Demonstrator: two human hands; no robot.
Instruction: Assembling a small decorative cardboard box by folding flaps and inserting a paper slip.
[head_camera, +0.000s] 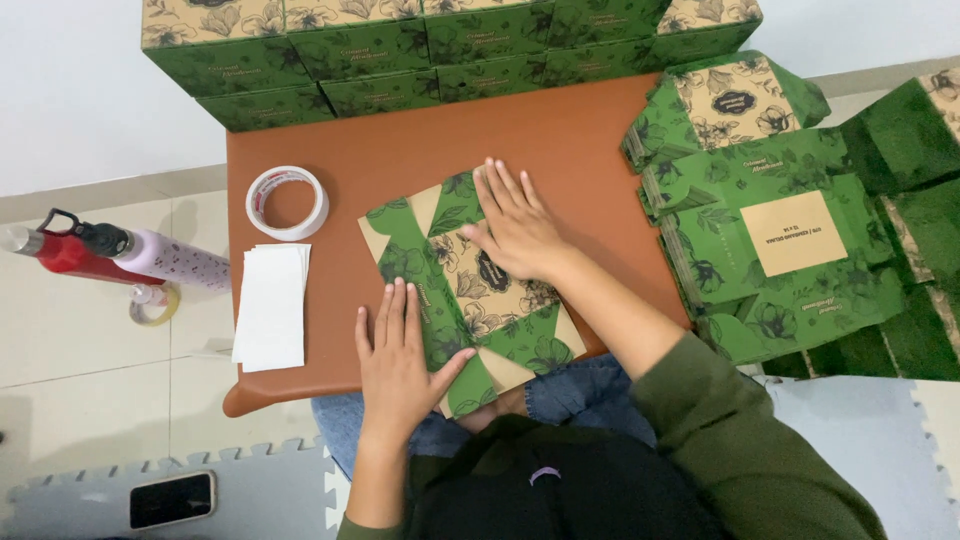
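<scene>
A flat, unfolded green and tan floral cardboard box blank (462, 295) lies on the small brown table (400, 150). My left hand (398, 360) presses flat on its near left flap, fingers spread. My right hand (516, 225) lies flat on the blank's far upper part, fingers apart. Neither hand grips anything; both palms push down on the cardboard.
Assembled green boxes (440, 45) are stacked along the table's far edge. Piles of flat blanks (770, 250) sit at the right. A tape roll (287, 203) and white paper stack (271, 305) lie at the left. Bottles (120, 255) and a phone (172, 499) rest on the floor.
</scene>
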